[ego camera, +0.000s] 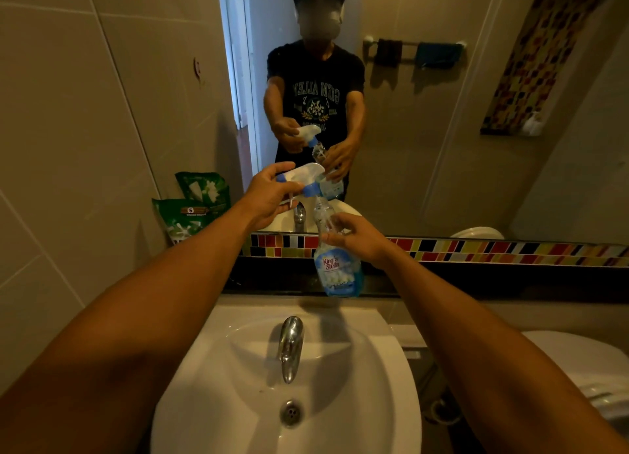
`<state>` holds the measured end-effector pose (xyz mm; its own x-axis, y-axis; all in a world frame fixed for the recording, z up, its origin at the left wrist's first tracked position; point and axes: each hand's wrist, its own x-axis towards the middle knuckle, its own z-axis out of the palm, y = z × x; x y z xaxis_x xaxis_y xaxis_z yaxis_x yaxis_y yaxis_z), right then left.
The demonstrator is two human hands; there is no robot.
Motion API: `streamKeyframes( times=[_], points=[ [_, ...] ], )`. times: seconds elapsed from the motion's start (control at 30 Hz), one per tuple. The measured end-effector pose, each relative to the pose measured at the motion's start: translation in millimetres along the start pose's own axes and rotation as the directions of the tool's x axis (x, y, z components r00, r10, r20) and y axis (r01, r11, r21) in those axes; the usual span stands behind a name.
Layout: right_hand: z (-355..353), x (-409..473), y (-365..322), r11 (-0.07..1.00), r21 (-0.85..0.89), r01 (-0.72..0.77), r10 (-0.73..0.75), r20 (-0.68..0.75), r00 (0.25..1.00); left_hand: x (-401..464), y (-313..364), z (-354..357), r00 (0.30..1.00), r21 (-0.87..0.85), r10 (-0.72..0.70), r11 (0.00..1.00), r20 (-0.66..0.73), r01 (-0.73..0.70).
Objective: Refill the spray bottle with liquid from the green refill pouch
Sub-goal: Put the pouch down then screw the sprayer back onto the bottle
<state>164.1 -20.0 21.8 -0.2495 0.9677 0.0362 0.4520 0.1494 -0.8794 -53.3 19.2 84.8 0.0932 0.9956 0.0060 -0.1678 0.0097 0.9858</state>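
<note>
A clear spray bottle (337, 270) with a blue label hangs over the back of the sink, a little blue liquid at its bottom. My right hand (357, 237) grips its neck. My left hand (269, 195) holds the white and blue trigger head (301, 178), which still sits at the bottle's top, tilted left. The green refill pouch (180, 220) leans against the left wall on the counter, apart from both hands.
A white sink (384, 378) with a chrome tap (290, 346) lies below the bottle. A mirror (442, 130) fills the wall ahead, above a coloured tile strip (476, 251). A toilet (585, 368) stands at the right.
</note>
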Motion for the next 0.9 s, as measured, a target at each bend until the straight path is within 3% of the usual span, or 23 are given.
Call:
streamKeyframes(
  times=[0.53,0.73,0.9],
  points=[
    [11,-5,-10,0.999,0.04,-0.02,0.019,0.033,0.999,-15,-13,4,0.998,0.076,-0.04,0.996,0.058,0.035],
    [15,-3,-17,0.998,0.056,0.006,-0.008,0.031,0.999,-19,-15,10,0.99,0.147,0.135,0.979,0.038,-0.139],
    [18,-2,-22,0.993,0.12,-0.012,0.006,0.045,0.999,-17,-22,11,0.972,0.104,0.235,0.967,-0.018,-0.232]
  ],
)
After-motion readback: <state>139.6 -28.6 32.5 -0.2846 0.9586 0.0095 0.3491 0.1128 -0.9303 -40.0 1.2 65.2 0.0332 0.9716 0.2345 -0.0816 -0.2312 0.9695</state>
